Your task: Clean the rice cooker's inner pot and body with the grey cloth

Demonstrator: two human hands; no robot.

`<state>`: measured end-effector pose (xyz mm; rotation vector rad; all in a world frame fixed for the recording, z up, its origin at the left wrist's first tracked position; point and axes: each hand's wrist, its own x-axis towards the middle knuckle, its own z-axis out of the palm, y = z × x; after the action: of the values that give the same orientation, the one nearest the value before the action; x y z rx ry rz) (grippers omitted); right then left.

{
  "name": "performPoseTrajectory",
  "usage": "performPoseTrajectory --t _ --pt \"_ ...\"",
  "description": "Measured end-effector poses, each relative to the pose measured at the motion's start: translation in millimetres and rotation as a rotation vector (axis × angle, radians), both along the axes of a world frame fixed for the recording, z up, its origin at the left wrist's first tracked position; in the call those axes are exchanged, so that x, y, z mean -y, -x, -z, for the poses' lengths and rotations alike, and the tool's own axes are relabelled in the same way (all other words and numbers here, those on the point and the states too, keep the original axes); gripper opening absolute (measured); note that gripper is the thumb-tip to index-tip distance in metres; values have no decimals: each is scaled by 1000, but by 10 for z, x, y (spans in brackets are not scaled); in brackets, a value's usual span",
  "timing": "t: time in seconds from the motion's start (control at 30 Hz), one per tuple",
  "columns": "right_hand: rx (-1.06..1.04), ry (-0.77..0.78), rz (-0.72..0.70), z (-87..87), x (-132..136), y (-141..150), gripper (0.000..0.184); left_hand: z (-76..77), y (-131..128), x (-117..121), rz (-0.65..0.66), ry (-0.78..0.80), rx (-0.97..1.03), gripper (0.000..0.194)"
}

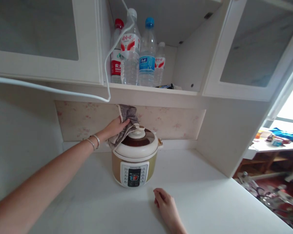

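My left hand [118,126] is stretched far forward and closed on a grey-brown cloth [128,112]. Part of the cloth hangs over the left side of the lid of an electric pressure cooker [116,174], close to the white knob [138,132]. The cooker stands upright on the white counter, its lid on and its control panel [134,174] facing me. Near the cooker's front right, my right hand [164,201] rests on the counter with its fingers curled in; I see nothing in them.
Above, an open cabinet compartment [189,65] holds several plastic bottles [146,61]. A white cable [75,93] hangs in front of it. Glass-fronted doors [249,48] flank the compartment. A side panel [234,130] bounds the counter [180,182] at the right, with a cluttered table [268,145] beyond.
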<state>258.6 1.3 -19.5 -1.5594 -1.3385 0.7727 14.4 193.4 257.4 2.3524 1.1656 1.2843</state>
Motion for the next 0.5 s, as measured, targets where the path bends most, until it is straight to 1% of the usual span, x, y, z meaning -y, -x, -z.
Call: performPoseTrajectory --t 0.07,0.13,0.2,0.23,0.3,0.37,0.43,0.5 --pt "54 -4 -9 -9 9 11 41 -53 -203 -55 90 13 -166 52" --pt "90 -6 -10 -27 14 27 39 -78 -409 -98 144 30 -326 53" --pt "101 3 -4 -43 12 34 39 -81 -573 -129 142 64 -449 55" --pt "101 7 -1 -48 11 32 38 -77 -629 -142 118 75 -473 55" --pt "100 14 1 -53 13 19 38 -58 -677 -165 77 79 -444 53" --pt "98 14 -2 -52 24 5 38 -25 -639 -179 67 68 -348 47" --pt "92 9 -12 -49 40 -4 38 24 -527 -170 46 74 -250 41" --pt "89 3 -20 -50 52 -4 38 101 -359 -118 -15 72 -202 39"
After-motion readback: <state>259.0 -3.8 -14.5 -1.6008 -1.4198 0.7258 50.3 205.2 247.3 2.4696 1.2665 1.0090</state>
